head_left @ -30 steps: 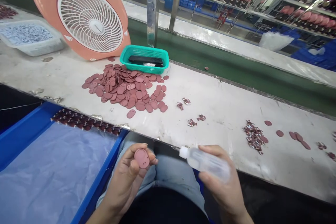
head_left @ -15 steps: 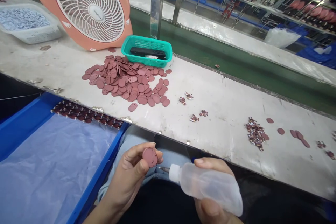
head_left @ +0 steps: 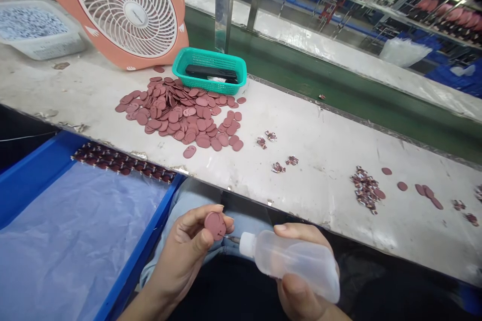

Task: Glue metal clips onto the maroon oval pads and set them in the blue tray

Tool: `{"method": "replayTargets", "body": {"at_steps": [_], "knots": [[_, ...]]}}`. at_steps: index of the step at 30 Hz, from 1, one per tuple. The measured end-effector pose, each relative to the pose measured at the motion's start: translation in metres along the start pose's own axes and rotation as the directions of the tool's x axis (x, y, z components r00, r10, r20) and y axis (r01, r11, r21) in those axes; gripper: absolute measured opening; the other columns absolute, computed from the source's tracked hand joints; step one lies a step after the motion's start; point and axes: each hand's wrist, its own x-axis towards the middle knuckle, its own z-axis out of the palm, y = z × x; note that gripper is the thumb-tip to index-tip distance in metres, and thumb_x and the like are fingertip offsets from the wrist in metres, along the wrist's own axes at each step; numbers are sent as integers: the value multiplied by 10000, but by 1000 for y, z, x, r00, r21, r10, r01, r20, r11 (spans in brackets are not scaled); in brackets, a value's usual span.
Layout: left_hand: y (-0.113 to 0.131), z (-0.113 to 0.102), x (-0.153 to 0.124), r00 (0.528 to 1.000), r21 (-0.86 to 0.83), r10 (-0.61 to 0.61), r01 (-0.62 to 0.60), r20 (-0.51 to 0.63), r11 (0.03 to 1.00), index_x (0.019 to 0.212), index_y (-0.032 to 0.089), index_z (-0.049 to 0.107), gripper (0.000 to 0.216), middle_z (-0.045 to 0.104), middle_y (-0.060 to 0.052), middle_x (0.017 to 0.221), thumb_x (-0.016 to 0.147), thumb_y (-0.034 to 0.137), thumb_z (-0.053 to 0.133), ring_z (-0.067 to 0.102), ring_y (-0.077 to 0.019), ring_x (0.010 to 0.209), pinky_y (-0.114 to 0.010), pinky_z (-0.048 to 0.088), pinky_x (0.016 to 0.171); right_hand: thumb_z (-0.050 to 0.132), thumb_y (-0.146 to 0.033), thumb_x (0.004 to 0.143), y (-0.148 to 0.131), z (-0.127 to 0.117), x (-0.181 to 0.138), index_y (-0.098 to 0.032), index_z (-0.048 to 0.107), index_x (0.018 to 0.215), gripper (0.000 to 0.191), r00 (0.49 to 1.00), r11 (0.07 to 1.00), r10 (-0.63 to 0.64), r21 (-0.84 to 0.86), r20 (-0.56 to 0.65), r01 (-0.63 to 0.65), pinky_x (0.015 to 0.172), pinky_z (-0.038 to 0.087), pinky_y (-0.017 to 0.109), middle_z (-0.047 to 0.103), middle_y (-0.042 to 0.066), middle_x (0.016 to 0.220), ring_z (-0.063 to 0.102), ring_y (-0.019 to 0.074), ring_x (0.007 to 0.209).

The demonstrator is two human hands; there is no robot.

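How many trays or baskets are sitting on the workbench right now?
2: a white plastic tray at the far left, and a teal mesh basket just right of the peach desk fan. Others could be out of view.

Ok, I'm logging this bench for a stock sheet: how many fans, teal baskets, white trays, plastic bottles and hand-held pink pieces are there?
Desk fan: 1
Teal plastic basket: 1
White plastic tray: 1
Plastic squeeze bottle in right hand: 1
Pink oval piece in left hand: 1
Total: 5
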Motion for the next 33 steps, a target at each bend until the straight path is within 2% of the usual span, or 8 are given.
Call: {"method": "replayTargets", "body": {"at_steps": [4, 9, 12, 17, 23, 28, 33], "knots": [[-1, 0, 1, 1000, -3, -3, 3, 8, 1000, 961, 302, 807, 306, 808, -33, 856, 696, 441, 868, 735, -213, 844, -293, 572, 815, 629, -515, 918, 0, 1, 0, -298, 605, 1230, 381, 1000, 1000, 4, 13, -5, -4, 356, 358, 294, 533, -34, 580, 403, 139, 382], [-2, -2, 2, 1000, -9, -6, 6, 1, 1000, 977, 312, 803, 316, 812, -37, 877, 697, 443, 867, 747, -225, 854, -318, 582, 832, 622, -576, 895, -2, 6, 3, -267, 630, 1148, 400, 995, 1000, -8, 6, -101, 9, 394, 358, 295, 561, 0, 684, 461, 139, 440], [-2, -4, 3, 1000, -18, 6, -5, 19, 1000, 979, 325, 806, 305, 817, -33, 880, 701, 437, 867, 750, -216, 859, -299, 585, 830, 611, -547, 910, -3, 6, 6, -260, 615, 1167, 386, 998, 1000, -8, 9, -69, 8, 369, 350, 280, 546, -24, 618, 442, 128, 396], [-2, -3, 3, 999, -22, 24, -23, 44, 999, 985, 345, 808, 271, 826, -13, 891, 730, 425, 851, 753, -175, 858, -230, 578, 828, 578, -538, 935, -4, 4, 10, -242, 625, 1120, 352, 999, 996, -38, -80, -34, 35, 331, 355, 265, 506, -47, 527, 425, 125, 343], [2, 5, 4, 998, 1, 53, -53, 24, 999, 920, 324, 825, 272, 825, -23, 810, 680, 440, 880, 762, -170, 768, -203, 593, 745, 609, -475, 929, 1, 1, 5, -256, 606, 1186, 338, 999, 1000, -30, -8, -13, 30, 349, 370, 260, 552, -40, 577, 450, 117, 368], [1, 2, 4, 999, -7, 37, -36, 20, 999, 955, 317, 820, 298, 827, -32, 840, 688, 438, 875, 765, -187, 799, -231, 597, 785, 572, -531, 936, 1, 2, 3, -253, 610, 1158, 357, 996, 1000, 2, -4, -93, -2, 382, 377, 278, 578, -12, 690, 467, 120, 422], [0, 2, 4, 997, -8, 53, -53, 48, 999, 950, 316, 817, 280, 824, -25, 834, 701, 435, 867, 758, -178, 795, -224, 593, 776, 568, -488, 949, 4, 1, 3, -250, 596, 1193, 342, 998, 1000, 8, 28, -55, -6, 360, 361, 269, 545, -35, 598, 435, 119, 382]]}}
